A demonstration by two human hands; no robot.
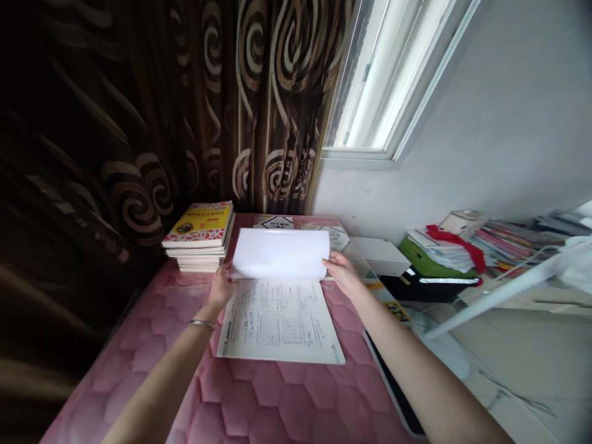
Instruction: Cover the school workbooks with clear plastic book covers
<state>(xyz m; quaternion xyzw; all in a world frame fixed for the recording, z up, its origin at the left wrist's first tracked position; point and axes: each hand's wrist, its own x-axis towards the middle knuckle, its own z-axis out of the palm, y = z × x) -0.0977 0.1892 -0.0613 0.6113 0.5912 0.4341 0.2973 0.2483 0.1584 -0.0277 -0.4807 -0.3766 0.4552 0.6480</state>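
Note:
An open workbook (pixel 282 327) lies on the pink quilted surface, its lower page covered in print and handwritten marks. Above it, a blank white sheet (pixel 280 254) is lifted and slightly curved. My right hand (pixel 342 271) pinches the right edge of that sheet between thumb and fingers. At the opposite edge, my left hand (pixel 222 285) is closed on the sheet's lower left corner, its fingertips partly hidden. A silver bangle circles my left wrist.
To the left stands a stack of books (pixel 201 231) with a yellow-and-red cover on top. Behind the sheet lie more booklets (pixel 272 222). On the right are a white box (pixel 379 256), a green-and-black bin (pixel 420 265) with papers, and a white slanted pole (pixel 490 299).

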